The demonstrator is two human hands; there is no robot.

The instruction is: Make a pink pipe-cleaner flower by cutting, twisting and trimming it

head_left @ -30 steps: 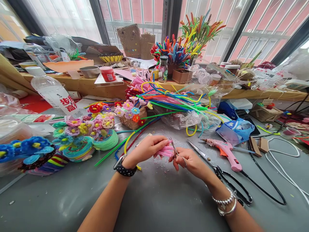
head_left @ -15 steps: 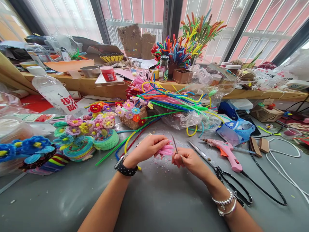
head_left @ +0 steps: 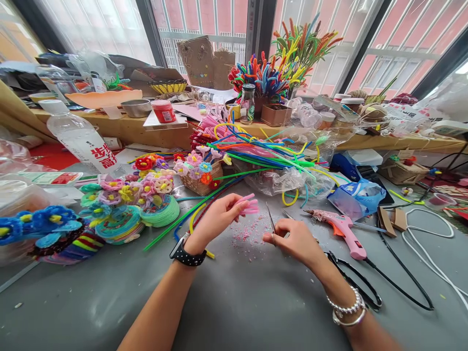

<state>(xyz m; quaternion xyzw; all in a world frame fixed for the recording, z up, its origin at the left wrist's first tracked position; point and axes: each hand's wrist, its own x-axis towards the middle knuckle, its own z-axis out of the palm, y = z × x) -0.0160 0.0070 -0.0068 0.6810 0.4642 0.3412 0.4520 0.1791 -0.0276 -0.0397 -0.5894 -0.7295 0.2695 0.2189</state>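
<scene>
A small bunch of pink pipe cleaner pieces (head_left: 250,206) is pinched in my left hand (head_left: 218,214), their free ends pointing right. My right hand (head_left: 294,240) is closed on a small pair of scissors (head_left: 270,217); a slim metal blade points up and away, and the handles are mostly hidden by the fingers. A gap separates the blade from the pink pieces. Between and below the hands, pink fuzz clippings (head_left: 244,236) are scattered on the grey table (head_left: 234,302). Large black-handled scissors (head_left: 356,287) lie under my right forearm, partly covered.
To the right lies a pink glue gun (head_left: 345,229) with its black cord. Pipe cleaner flower pots (head_left: 159,212) and a flower basket (head_left: 203,183) stand at left. Behind the hands spreads a pile of long pipe cleaners (head_left: 256,146). A water bottle (head_left: 78,136) stands far left.
My hands have moved apart: the right hand with the scissors shifted right, and the left drew slightly back and up. The pink pieces and the clippings below show more fully.
</scene>
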